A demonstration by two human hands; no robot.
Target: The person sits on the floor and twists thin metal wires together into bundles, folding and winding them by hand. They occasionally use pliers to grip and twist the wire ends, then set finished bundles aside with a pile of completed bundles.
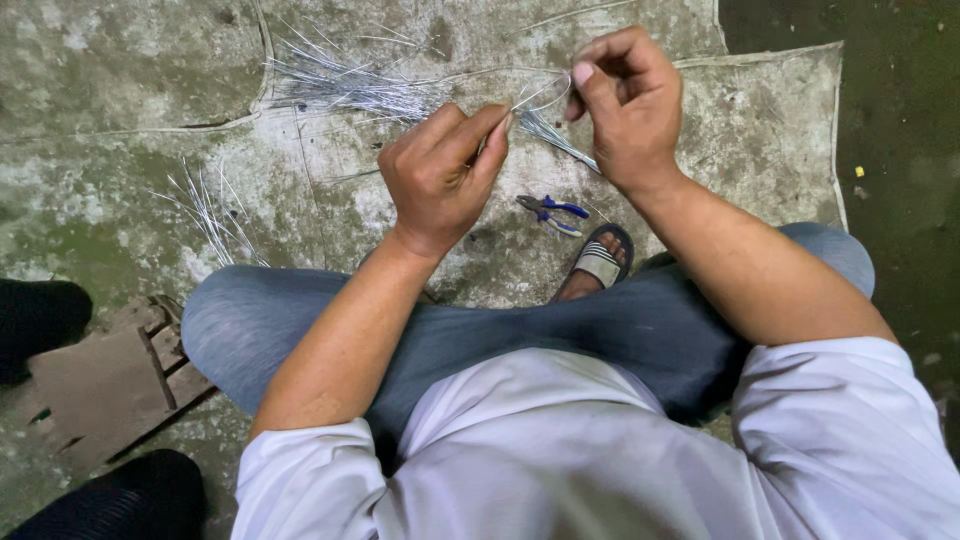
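- Head view: left hand [440,175] and right hand [625,105] each pinch one thin silver wire [540,95], which loops between them above the floor.
- The right hand's fingers also close on a small wire bundle [560,140].
- Loose wire piles [340,85] lie beyond; pliers [548,212] lie below the hands, near a sandal [600,262].
- Surface: stained grey mat [760,130] on dark floor.
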